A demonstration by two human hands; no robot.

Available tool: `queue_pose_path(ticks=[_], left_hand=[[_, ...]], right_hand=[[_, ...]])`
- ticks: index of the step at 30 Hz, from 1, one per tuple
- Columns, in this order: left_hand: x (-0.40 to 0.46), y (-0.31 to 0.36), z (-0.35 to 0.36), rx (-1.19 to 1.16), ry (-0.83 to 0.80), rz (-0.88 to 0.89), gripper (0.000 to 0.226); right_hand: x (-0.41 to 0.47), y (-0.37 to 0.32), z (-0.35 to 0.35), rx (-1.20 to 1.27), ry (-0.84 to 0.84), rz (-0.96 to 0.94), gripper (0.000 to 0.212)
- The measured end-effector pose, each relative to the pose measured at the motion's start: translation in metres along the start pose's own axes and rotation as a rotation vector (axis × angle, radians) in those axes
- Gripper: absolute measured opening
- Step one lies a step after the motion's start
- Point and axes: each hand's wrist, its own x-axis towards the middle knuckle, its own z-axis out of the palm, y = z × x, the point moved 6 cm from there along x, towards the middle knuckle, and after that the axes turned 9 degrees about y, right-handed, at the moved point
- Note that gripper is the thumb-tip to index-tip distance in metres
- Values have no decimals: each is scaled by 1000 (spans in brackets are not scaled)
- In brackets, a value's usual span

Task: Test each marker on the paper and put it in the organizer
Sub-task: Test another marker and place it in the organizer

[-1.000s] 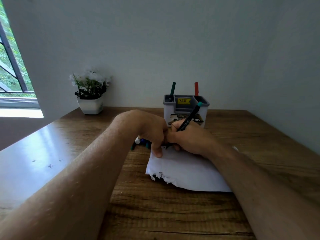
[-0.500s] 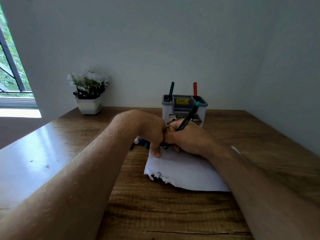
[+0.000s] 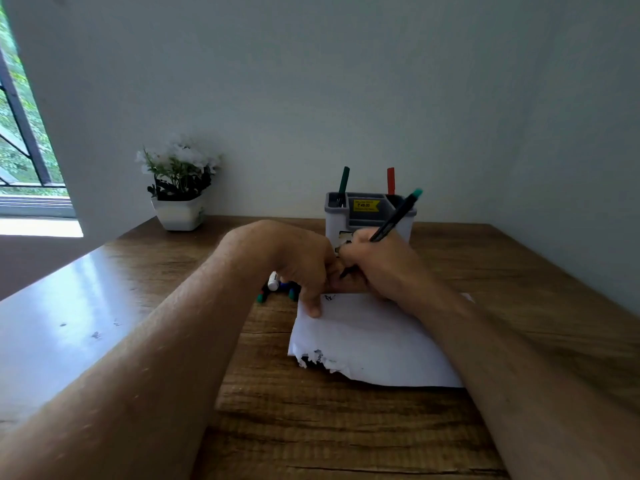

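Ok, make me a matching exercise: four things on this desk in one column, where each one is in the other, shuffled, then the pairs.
Things
1. teal-capped marker
2. red marker
3. flower pot
4. loose markers

Places
A. at the far left of the desk, by the wall
B. gripped in the right hand, slanted over the paper
C. lying on the desk beyond the left hand
D. standing in the organizer's right compartment

Pairs: 1-B, 2-D, 3-A, 4-C
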Motion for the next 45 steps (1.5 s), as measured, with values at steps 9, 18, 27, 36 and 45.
queue_pose_path(ticks=[9,18,27,36,45], left_hand=[[1,0,-17,-430,239,-19,27],[7,-18,-36,-1380,617,-63,25],[15,-19,-26,-1986,582,-104,12],[13,-12,-24,-2080,570,-120,10],[14,-7,-21,-2007,537,-97,20]], right_hand=[[6,5,-25,336,257,106,12],[6,-3,-30,561,254,52,21],[4,-9,-35,655,271,-45,15],[4,-11,-29,592,232,-58,18],[5,-11,-31,543,278,-54,9]])
